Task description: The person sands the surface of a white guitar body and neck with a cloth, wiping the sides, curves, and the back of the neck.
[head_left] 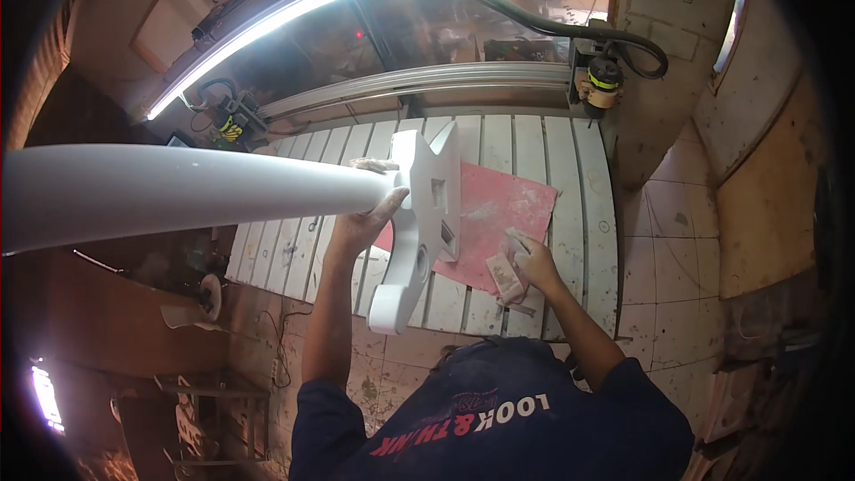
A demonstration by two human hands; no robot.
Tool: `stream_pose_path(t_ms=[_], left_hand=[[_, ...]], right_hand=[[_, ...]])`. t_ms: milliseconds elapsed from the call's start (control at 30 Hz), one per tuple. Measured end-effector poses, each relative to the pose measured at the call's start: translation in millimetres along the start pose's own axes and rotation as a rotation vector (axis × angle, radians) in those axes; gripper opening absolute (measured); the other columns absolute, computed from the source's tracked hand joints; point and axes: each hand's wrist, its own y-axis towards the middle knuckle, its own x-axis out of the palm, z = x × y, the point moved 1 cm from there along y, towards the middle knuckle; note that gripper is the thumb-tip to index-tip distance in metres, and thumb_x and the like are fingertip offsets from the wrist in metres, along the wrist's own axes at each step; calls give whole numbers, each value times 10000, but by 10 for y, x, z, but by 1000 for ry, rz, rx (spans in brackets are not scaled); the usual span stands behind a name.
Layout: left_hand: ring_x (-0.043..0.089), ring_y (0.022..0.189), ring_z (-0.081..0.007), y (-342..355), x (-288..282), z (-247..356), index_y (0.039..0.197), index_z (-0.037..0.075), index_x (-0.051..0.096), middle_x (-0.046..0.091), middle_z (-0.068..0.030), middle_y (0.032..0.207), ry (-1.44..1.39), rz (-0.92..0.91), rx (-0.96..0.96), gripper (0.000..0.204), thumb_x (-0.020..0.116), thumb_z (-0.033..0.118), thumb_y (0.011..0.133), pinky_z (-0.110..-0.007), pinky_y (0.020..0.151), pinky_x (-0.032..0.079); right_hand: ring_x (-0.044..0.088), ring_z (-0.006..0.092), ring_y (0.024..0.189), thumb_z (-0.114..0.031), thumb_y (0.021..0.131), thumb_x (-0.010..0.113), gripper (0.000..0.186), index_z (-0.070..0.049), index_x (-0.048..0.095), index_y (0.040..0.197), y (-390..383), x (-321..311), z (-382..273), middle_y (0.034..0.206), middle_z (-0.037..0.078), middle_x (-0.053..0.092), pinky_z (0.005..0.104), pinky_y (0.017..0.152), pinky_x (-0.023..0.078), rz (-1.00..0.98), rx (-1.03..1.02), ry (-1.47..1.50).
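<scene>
A white electric guitar body [420, 223], with curved horns and rectangular cut-outs, is held tilted on edge above the slatted table. From it a long, smooth white neck-like piece [196, 187] runs off to the left edge, looming large. My left hand [372, 209] is closed around this piece where it meets the body, thumb on the near side and fingertips showing beyond. At the right, my right hand [532, 260] grips a dusty, beige sanding block [505, 278] low over a pink sheet [508, 214]. The block is apart from the guitar body.
The white slatted table [570, 187] carries the pink sheet. Behind it runs a metal rail [419, 80] with a black-and-yellow power tool [603, 80] at its right end and a hose [525, 18] above. A bright tube light [338, 4] hangs overhead. A fan [200, 303] stands at left.
</scene>
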Motion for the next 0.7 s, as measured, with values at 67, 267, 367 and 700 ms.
stream_pose_path(t_ms=[67,267,367,700], left_hand=[[590,1072,-232,-3,89,5,1116,28,541,591,-126,1142,-47,-1,-36,426,826,126,815,-361,927,488],[607,1031,-247,23,168,-52,1104,24,530,596,-122,1087,144,-8,214,519,887,149,750,-375,871,503],[615,1012,-247,13,206,-37,1109,31,546,606,-122,1071,161,7,222,530,898,160,735,-367,872,503],[670,1019,-258,-2,570,181,1121,8,650,704,-152,1063,34,-27,55,451,853,216,775,-381,849,524]], right_hand=[[609,289,1227,-25,839,526,481,19,601,1312,1,-19,73,1286,227,637,337,1040,455,29,27,42],[641,201,845,-143,950,559,404,-23,588,1335,80,-325,-573,944,136,671,357,801,507,27,-130,104],[645,180,901,-148,934,585,407,-13,583,1318,82,-487,-1460,998,138,678,348,831,508,72,-260,218],[581,397,1154,-271,803,819,790,-33,385,1419,-135,-394,-3575,1268,227,551,459,955,517,304,-1179,87]])
